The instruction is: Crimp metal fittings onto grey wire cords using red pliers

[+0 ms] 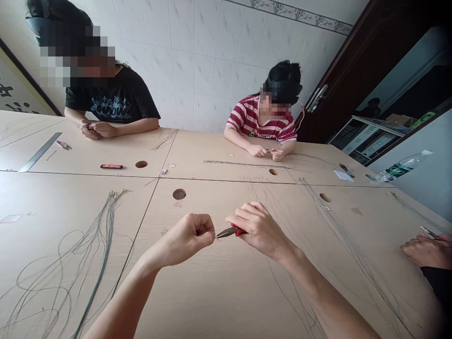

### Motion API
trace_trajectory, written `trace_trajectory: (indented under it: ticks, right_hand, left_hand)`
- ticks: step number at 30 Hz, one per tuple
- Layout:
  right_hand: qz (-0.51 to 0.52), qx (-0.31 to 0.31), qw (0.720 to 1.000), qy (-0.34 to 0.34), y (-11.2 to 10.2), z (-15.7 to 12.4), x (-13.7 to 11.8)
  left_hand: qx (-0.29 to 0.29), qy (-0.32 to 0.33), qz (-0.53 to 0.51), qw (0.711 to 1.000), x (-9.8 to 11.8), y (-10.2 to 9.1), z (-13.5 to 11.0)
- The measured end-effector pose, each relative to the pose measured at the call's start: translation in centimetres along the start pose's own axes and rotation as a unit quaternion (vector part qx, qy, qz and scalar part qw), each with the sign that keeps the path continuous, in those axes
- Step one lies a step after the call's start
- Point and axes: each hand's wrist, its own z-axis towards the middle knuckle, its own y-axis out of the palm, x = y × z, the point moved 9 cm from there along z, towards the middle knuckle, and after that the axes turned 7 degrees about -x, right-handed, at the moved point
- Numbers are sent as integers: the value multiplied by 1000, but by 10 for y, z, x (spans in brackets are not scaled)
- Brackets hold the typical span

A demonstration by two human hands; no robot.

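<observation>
My right hand (259, 228) is wrapped round needle-nose pliers (226, 233) with red handles, their dark jaws pointing left. Fingers curled and thumb pressed against them, my left hand (193, 238) is closed right at the tips of the jaws. A tiny light piece shows there, but what the left fingers pinch is too small to make out. To the left lies a bundle of thin grey-green cords (110, 226) with small metal ends gathered at the top. Right of my hands, more thin cords (339, 230) run toward the near edge.
Across the wooden table (169, 292) two people sit with hands together. Another person's hand (429, 249) is at the right edge. A metal ruler (40, 151), a red-black tube (111, 166) and a water bottle (402, 165) stand or lie about. Round holes (179, 194) pierce the tabletop.
</observation>
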Motion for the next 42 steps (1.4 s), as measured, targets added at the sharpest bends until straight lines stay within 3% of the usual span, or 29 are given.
trace_trajectory:
  ticks: [12, 17, 19, 22, 25, 28, 31, 33, 34, 36, 39, 42]
  right_hand:
    - [-2, 29, 1000, -3, -1, -2, 2]
    - [-1, 31, 1000, 1, -3, -5, 6]
    - [-2, 38, 999, 3, -5, -7, 7]
    - [-6, 43, 999, 6, -6, -8, 8]
    - [-11, 39, 999, 7, -5, -9, 9]
    - [-13, 41, 999, 7, -4, -10, 9]
    - [-16, 43, 999, 8, -5, -10, 9]
    - [-23, 41, 999, 9, -5, -9, 8]
    - [-27, 40, 999, 9, -5, -9, 8]
    - [-37, 40, 998, 6, -6, -8, 6]
    - [-54, 39, 998, -2, -8, -7, 2]
    - [-71, 39, 997, -11, -10, -6, -3]
  left_hand:
    - [9, 15, 5, 1000, 3, -3, 0]
    - [-22, 19, 32, 999, -2, -2, -2]
    - [3, 10, 51, 999, -9, -8, -3]
    - [87, 9, 58, 994, -16, -23, -3]
    - [169, 22, -32, 985, -21, -35, -3]
    - [167, 70, -263, 948, -20, -31, 3]
    - [94, 95, -521, 843, -16, -14, 13]
    - [78, 103, -616, 777, -13, -7, 16]
    - [83, 107, -636, 760, -12, -7, 17]
    - [96, 109, -632, 761, -12, -8, 19]
    - [101, 99, -590, 795, -13, -9, 21]
    - [94, 88, -574, 808, -14, -10, 24]
